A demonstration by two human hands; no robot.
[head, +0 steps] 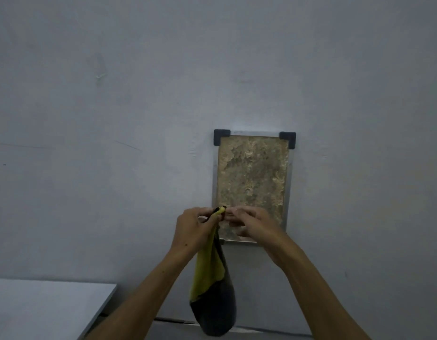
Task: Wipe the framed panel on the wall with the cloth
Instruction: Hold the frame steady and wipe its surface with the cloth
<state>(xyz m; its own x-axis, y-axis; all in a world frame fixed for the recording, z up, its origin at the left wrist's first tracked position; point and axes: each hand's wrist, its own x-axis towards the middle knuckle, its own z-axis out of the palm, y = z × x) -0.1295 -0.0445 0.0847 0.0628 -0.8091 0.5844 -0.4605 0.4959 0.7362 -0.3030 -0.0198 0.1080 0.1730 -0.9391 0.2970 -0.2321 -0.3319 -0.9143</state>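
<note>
A framed panel (252, 177) hangs on the grey wall, with a mottled brown-green surface, a thin metal frame and black corner caps at the top. My left hand (192, 229) pinches the top corner of a yellow and black cloth (213, 288), which hangs straight down below it. My right hand (254, 224) is beside the left, its fingertips pinching the same corner of the cloth. Both hands are in front of the panel's lower left part and hide its bottom corner there.
A pale table top (40, 307) fills the lower left corner, its edge running towards the wall. The grey wall (138, 94) around the panel is bare, with a few scuffs. A dark seam runs along the wall's foot.
</note>
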